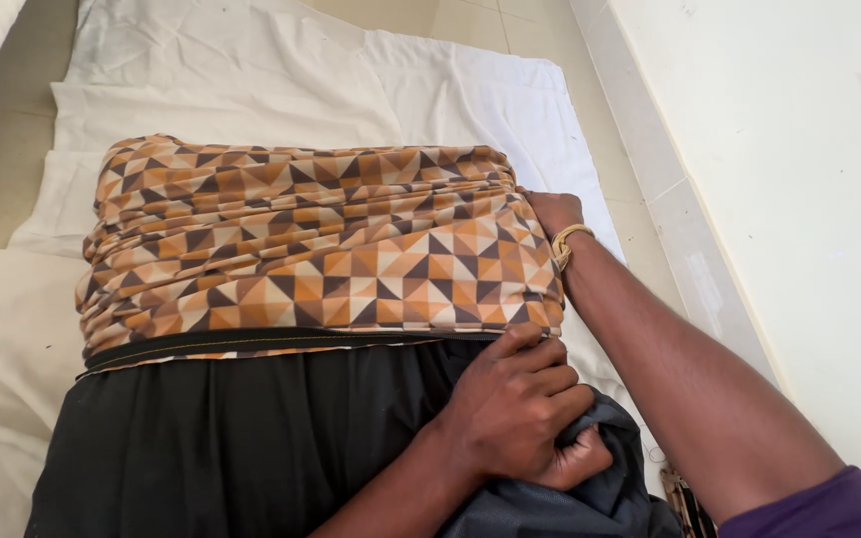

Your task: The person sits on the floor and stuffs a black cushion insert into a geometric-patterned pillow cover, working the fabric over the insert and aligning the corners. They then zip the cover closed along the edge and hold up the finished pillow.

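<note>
Clenched in a fist, the left hand (520, 408) bunches black fabric (251, 448) at the near right, just below a folded orange triangle-patterned cloth (321, 244). Farther right, the right hand (553, 212) grips that cloth's edge. Both fabrics lie on white sheets (251, 70) beside a wall (799, 149).

One head-worn camera looks steeply down, close over a floor-spread white sheet (470, 90) beside a wall (799, 179)
</note>
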